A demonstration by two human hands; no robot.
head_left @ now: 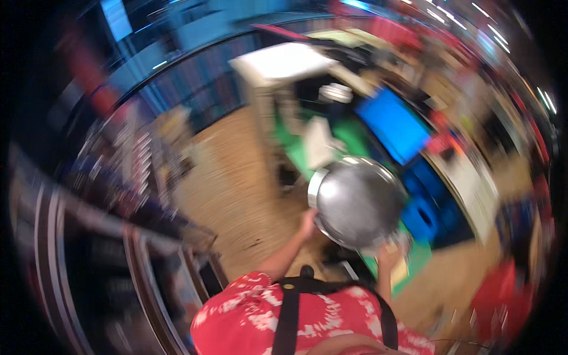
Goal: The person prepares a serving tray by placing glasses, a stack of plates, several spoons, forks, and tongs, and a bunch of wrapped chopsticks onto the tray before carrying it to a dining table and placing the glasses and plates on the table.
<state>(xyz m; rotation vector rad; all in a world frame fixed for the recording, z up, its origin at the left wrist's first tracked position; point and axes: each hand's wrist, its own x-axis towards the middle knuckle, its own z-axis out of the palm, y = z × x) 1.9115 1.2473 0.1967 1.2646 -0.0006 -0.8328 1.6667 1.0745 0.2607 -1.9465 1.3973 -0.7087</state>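
Note:
A round, shallow grey metal pan with a shiny rim is held in front of my body, slightly right of the middle. My left hand grips its rim at the left. At its lower right edge, my right hand is closed on it. Motion blur smears the fingers of both hands. The pan's underside is hidden, and a pale patch beside my right hand is too blurred to name.
Beyond the pan are a green surface, a white-topped stand and a blue panel. A blue bin-like thing lies to the right. Dark framed cases line the left, above a wooden floor.

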